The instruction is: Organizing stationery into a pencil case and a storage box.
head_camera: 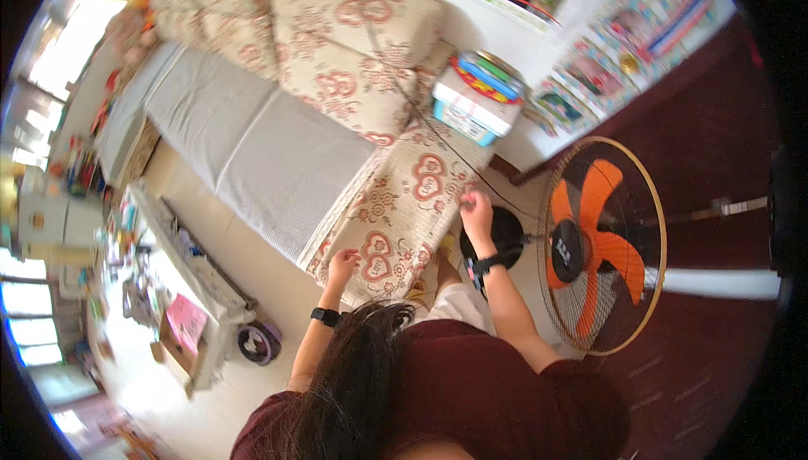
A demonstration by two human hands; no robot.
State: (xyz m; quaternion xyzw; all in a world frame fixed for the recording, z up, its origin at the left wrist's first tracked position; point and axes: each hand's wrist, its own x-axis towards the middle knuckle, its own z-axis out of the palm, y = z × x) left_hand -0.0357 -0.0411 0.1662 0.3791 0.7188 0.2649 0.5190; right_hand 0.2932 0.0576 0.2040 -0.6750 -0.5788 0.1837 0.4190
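A cream sofa cover with a red heart and flower pattern (398,207) lies over the near end of the sofa in front of me. My left hand (344,265) is over its left front part, fingers loosely bent, with nothing visible in them. By the cover's right edge is my right hand (477,210), its fingers curled inward. Blur hides whether it grips the cloth or only hovers beside it. A grey ribbed seat cover (271,157) with a lace-like border runs along the seat, to the left of the patterned cloth.
An orange-bladed fan (587,245) stands close to my right arm, its dark cord (454,150) crossing the sofa. A box with tins or packs on top (473,106) sits at the sofa's end. A cluttered table (214,340) and a purple-rimmed bin (259,341) are at left.
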